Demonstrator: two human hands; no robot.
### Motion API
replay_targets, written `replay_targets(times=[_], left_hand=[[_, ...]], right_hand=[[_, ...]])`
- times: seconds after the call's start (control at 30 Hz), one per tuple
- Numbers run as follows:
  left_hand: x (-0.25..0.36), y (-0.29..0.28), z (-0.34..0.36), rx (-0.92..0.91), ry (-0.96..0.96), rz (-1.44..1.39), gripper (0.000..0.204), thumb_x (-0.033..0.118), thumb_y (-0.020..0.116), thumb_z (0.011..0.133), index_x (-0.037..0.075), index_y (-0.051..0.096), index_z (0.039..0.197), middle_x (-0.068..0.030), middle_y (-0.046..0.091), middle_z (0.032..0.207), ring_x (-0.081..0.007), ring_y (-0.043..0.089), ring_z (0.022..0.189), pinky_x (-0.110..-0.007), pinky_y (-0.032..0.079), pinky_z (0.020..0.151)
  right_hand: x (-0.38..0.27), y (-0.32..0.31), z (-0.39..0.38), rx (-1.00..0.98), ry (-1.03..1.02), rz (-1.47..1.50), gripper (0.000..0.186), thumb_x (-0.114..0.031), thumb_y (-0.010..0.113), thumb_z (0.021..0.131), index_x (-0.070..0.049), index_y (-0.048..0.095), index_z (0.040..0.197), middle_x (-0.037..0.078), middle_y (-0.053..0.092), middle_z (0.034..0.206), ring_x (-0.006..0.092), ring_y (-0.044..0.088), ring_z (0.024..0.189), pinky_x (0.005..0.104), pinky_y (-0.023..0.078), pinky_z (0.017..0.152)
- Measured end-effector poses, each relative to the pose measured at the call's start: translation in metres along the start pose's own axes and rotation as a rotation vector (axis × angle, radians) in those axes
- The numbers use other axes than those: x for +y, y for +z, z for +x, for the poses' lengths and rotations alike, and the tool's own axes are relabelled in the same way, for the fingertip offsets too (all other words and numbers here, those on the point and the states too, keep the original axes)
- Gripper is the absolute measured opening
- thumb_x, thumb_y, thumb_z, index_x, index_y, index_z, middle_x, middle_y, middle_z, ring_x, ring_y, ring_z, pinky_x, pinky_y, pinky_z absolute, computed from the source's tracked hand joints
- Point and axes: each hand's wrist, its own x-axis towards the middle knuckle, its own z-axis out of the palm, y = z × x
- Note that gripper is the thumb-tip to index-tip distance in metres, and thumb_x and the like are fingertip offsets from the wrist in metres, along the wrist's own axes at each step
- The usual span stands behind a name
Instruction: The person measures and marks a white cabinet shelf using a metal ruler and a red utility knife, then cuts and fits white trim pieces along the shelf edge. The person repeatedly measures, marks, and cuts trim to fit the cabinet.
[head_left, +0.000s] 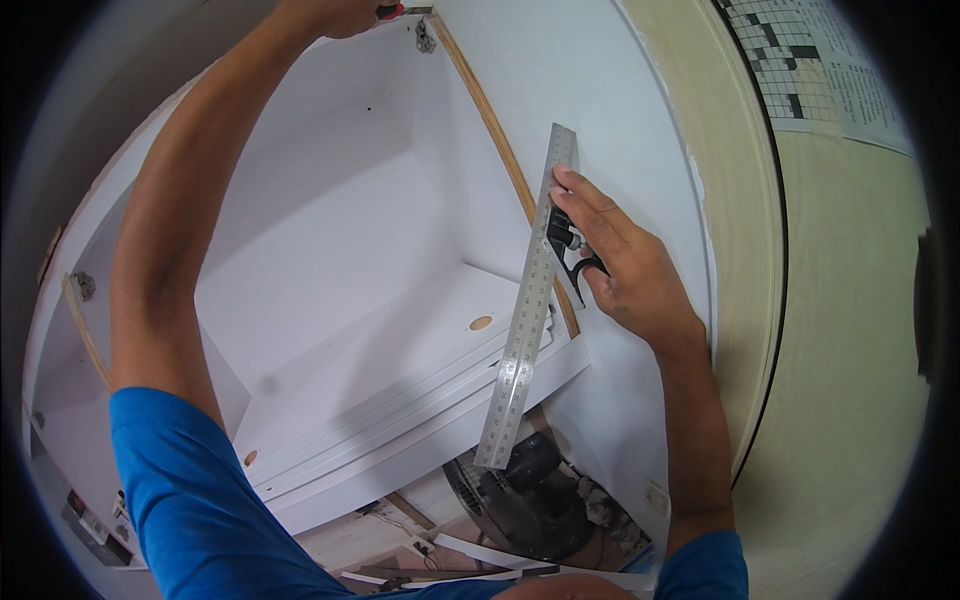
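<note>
Jutting leftward from right hand (632, 272), combination square (525, 330)

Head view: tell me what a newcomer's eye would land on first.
The long steel combination square stands out first, held slanting by the right hand just right of centre. Next comes the open white cabinet across the middle and left, crossed by the left arm. A dark fan-like object sits below, near the bottom edge.

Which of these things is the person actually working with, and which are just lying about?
In use, it seems:
combination square, in the right hand
red-and-black tool, in the left hand
white cabinet

Apparently just lying about:
dark fan-like device, near the lower edge
printed paper, upper right
</note>
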Motion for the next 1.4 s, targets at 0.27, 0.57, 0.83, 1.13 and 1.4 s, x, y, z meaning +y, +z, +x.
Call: replay_targets(times=[0.27,0.57,0.83,1.13,1.4], left_hand=[[-0.004,0.004,0.003,0.001,-0.035,-0.02,0.032,0.019,0.054,0.105,0.014,0.073,0.131,-0.0186,0.073,0.129,-0.0409,0.068,0.117,-0.051,0.052,0.099],[-0.016,0.008,0.0,0.03,0.037,-0.005,0.03,0.017,0.055,0.103,0.014,0.073,0.127,-0.0166,0.074,0.125,-0.0401,0.069,0.114,-0.051,0.053,0.096],[0.002,-0.001,0.004,-0.002,-0.007,0.0,0.029,0.013,0.058,0.1,0.008,0.074,0.123,-0.0195,0.074,0.122,-0.0415,0.07,0.112,-0.052,0.054,0.094],[0.045,-0.031,0.011,0.016,-0.084,0.284,0.022,0.008,0.063,0.092,0.004,0.079,0.107,-0.0201,0.077,0.113,-0.0408,0.074,0.103,-0.052,0.059,0.083],[0.027,-0.014,-0.003,0.085,0.004,0.244,0.02,0.008,0.064,0.09,0.004,0.079,0.102,-0.0203,0.078,0.105,-0.0414,0.075,0.097,-0.051,0.06,0.08]], right_hand=[[0.0,-0.001,-0.001,0.002,0.009,0.046,0.077,0.013,0.075,0.078,-0.006,0.054,0.15,0.009,0.048,0.162,0.0329,0.064,0.131,0.0372,0.061,0.104],[-0.003,-0.001,0.0,-0.013,0.027,0.04,0.077,0.014,0.072,0.079,-0.006,0.053,0.15,0.008,0.048,0.162,0.0327,0.062,0.133,0.0377,0.059,0.108],[-0.003,-0.002,-0.001,-0.002,0.03,0.075,0.079,0.015,0.071,0.077,-0.008,0.053,0.151,0.007,0.049,0.162,0.0319,0.063,0.133,0.0372,0.059,0.107],[-0.001,0.001,0.0,0.0,0.032,0.048,0.08,0.014,0.074,0.077,-0.009,0.054,0.151,0.007,0.049,0.162,0.0308,0.064,0.132,0.0369,0.061,0.105],[-0.004,-0.002,-0.001,0.011,-0.001,0.018,0.077,0.013,0.074,0.079,-0.007,0.054,0.15,0.007,0.049,0.162,0.0323,0.064,0.131,0.0372,0.061,0.104]])
